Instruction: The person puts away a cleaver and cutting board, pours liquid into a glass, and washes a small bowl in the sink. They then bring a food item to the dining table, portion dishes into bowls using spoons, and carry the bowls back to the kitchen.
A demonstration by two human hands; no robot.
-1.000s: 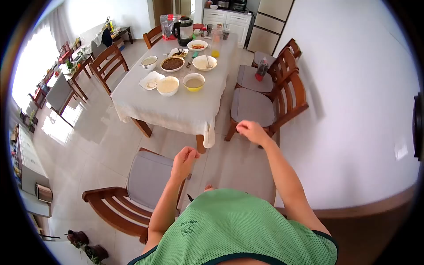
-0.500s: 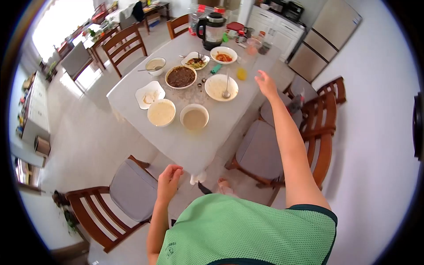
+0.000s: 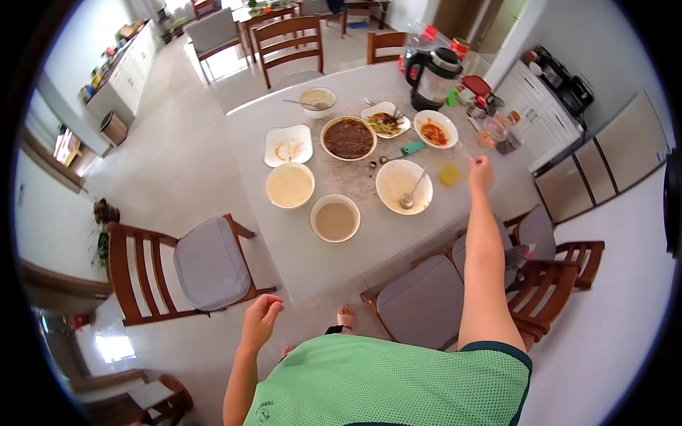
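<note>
My right hand (image 3: 481, 174) reaches over the right side of the table, its fingers curled together; what they hold, if anything, is hidden. Just left of it is a yellow object (image 3: 450, 175), too blurred to name. Near it stands a white bowl (image 3: 387, 186) with a ladle (image 3: 407, 201) resting in it. Held low in front of the table's near edge, my left hand (image 3: 261, 319) is loosely closed with nothing visible in it. Closest to this hand are a bowl of greyish liquid (image 3: 335, 219) and a bowl of pale cream-coloured food (image 3: 290, 186).
Farther back on the table (image 3: 298, 263) are a bowl of dark brown food (image 3: 348, 138), a plate of shredded food (image 3: 386, 121), a bowl with red sauce (image 3: 435, 130) and a blender (image 3: 435, 78). Chairs stand left (image 3: 212, 263) and right (image 3: 419, 305).
My view has shifted closer to the table and turned left. My right hand's fingers were apart and are now curled in. My left hand remains low and loosely closed.
</note>
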